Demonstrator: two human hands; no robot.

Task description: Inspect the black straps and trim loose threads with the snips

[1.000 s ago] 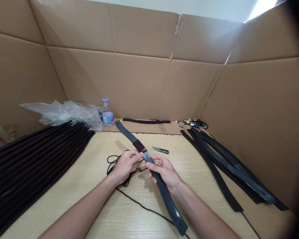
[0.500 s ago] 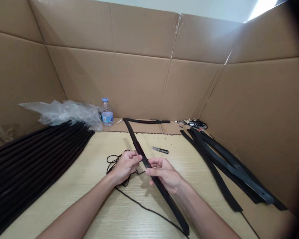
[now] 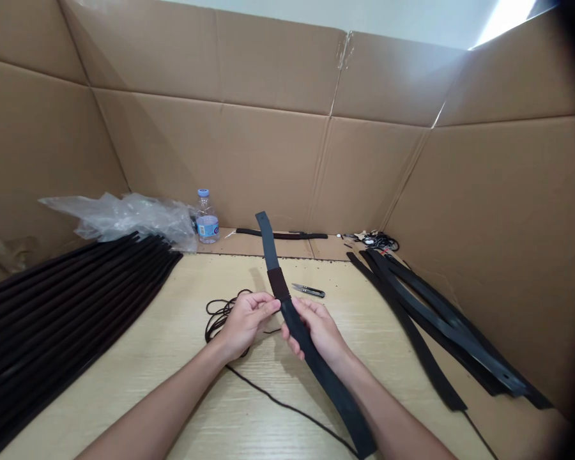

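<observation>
A long dark flat strip (image 3: 316, 361) with a brown wrapped band near its middle is held above the wooden table (image 3: 163, 358). My right hand (image 3: 319, 332) is closed around the strip just below the band. My left hand (image 3: 244, 317) pinches at the strip beside the band, fingertips pressed together. The strip's far end points up toward the back wall and its near end reaches the bottom edge of the view. A thin black cord (image 3: 268, 396) lies coiled under my left hand and trails toward me.
Small thread snips (image 3: 309, 291) lie just behind my hands. A stack of long dark strips (image 3: 62, 313) fills the left side, with clear plastic wrap (image 3: 124, 217) and a water bottle (image 3: 206, 217) behind it. More flat strips (image 3: 441, 326) lie at the right. Cardboard walls (image 3: 278, 140) surround the table.
The strip has been turned in my hands from flat-side up to edge-on and back to flat, and its far end has swung right and upward. Both hands stay at the band.
</observation>
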